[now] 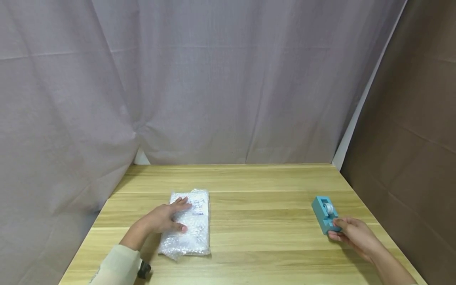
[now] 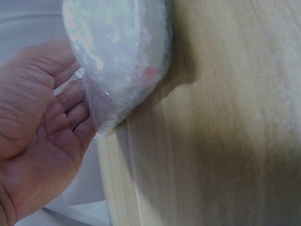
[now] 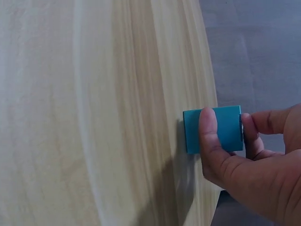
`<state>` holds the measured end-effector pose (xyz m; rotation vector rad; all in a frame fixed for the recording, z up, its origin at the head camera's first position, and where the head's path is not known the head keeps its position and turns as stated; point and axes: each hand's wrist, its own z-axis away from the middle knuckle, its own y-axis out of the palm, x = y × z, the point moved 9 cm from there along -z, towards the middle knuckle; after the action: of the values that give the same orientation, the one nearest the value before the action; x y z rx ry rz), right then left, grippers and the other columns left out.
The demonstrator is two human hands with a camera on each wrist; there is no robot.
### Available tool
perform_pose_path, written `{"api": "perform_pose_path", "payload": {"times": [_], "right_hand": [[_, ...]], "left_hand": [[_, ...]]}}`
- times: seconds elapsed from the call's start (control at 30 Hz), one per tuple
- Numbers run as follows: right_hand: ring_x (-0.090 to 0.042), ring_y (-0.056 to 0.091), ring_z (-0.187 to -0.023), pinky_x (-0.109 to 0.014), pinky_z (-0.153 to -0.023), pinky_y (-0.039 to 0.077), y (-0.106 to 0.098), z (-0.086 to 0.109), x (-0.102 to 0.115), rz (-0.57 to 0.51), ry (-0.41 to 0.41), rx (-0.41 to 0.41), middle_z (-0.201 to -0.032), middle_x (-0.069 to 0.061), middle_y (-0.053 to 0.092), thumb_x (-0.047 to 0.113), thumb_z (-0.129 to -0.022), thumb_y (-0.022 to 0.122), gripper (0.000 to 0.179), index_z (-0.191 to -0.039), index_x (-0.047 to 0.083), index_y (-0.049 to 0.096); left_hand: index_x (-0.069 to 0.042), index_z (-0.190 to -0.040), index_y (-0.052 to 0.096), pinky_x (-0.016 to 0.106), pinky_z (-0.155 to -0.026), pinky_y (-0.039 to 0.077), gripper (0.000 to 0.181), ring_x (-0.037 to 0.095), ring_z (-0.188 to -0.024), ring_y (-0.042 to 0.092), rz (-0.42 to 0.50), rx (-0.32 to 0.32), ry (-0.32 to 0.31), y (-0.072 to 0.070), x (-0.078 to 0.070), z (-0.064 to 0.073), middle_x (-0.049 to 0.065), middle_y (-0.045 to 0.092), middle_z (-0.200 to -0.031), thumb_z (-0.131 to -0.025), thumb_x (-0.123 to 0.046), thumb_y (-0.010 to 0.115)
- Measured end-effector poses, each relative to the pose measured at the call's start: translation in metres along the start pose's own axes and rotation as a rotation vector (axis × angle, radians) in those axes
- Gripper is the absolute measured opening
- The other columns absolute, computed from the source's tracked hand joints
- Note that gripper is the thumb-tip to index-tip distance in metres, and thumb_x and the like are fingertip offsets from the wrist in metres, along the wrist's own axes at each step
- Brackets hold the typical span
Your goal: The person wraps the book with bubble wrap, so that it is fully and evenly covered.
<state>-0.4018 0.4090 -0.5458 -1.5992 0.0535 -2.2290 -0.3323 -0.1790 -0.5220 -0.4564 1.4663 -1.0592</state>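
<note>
On the left of the table lies a flat package wrapped in bubble wrap [image 1: 194,233], with bluish marks on its upper part. My left hand [image 1: 167,217] rests over its left side, fingers spread and the thumb on the wrap. In the left wrist view, a loose fold of the clear wrap [image 2: 101,106] hangs beside the fingers. At the right, my right hand [image 1: 356,236] grips the near end of a teal tape dispenser [image 1: 322,217] holding a roll of clear tape [image 1: 329,208]. The right wrist view has the thumb [image 3: 208,122] across the dispenser's end face, other fingers beside it.
The wooden table [image 1: 260,221] ends at a grey curtain [image 1: 213,99] behind and a brown cloth [image 1: 409,138] on the right. A small black object [image 1: 144,270] shows by the left sleeve [image 1: 119,263].
</note>
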Motion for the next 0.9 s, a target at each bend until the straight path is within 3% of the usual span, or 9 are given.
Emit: {"api": "perform_pose_path", "payload": {"times": [0.3,0.43,0.5,0.63,0.9], "right_hand": [[-0.009,0.076,-0.104,-0.023,-0.098,0.065,-0.001,0.005,-0.008,0.012,-0.042,0.012,-0.125,-0.018,0.065,0.019,-0.120,0.040,0.043,-0.136,-0.021,0.046],[-0.009,0.076,-0.105,-0.024,-0.099,0.065,-0.003,0.006,-0.011,-0.006,-0.073,-0.001,-0.141,-0.033,0.057,0.013,-0.119,0.039,0.035,-0.127,-0.018,0.051],[-0.009,0.077,-0.106,-0.025,-0.099,0.065,-0.002,0.007,-0.011,-0.014,-0.101,0.000,-0.154,-0.044,0.044,0.009,-0.119,0.038,0.030,-0.115,-0.016,0.054],[-0.007,0.078,-0.105,-0.023,-0.098,0.065,-0.001,0.011,-0.013,-0.025,-0.135,-0.033,-0.167,-0.049,0.022,0.003,-0.117,0.038,0.029,-0.095,-0.010,0.052],[-0.005,0.081,-0.099,-0.020,-0.093,0.065,-0.003,0.012,-0.015,0.105,-0.153,-0.127,-0.166,-0.050,0.029,0.009,-0.117,0.045,0.030,-0.097,-0.011,0.055]], "left_hand": [[-0.016,-0.167,0.050,0.075,-0.133,0.023,0.090,0.048,-0.168,0.025,-0.013,-0.004,-0.003,-0.001,-0.001,0.000,0.016,0.028,-0.182,-0.091,-0.042,0.089],[-0.016,-0.167,0.050,0.075,-0.133,0.023,0.089,0.048,-0.168,0.025,-0.016,-0.006,-0.001,0.000,0.000,0.000,0.016,0.028,-0.182,-0.091,-0.042,0.089],[-0.016,-0.167,0.050,0.075,-0.133,0.023,0.089,0.048,-0.168,0.025,-0.017,-0.007,-0.001,0.000,0.000,0.000,0.016,0.028,-0.182,-0.091,-0.042,0.089],[-0.017,-0.167,0.050,0.075,-0.133,0.023,0.089,0.048,-0.168,0.025,-0.023,-0.008,0.002,0.000,0.001,-0.001,0.016,0.029,-0.182,-0.091,-0.042,0.088],[-0.017,-0.167,0.050,0.075,-0.132,0.023,0.089,0.048,-0.168,0.024,-0.017,0.000,-0.003,0.000,0.000,0.000,0.016,0.028,-0.182,-0.091,-0.042,0.088]]}}
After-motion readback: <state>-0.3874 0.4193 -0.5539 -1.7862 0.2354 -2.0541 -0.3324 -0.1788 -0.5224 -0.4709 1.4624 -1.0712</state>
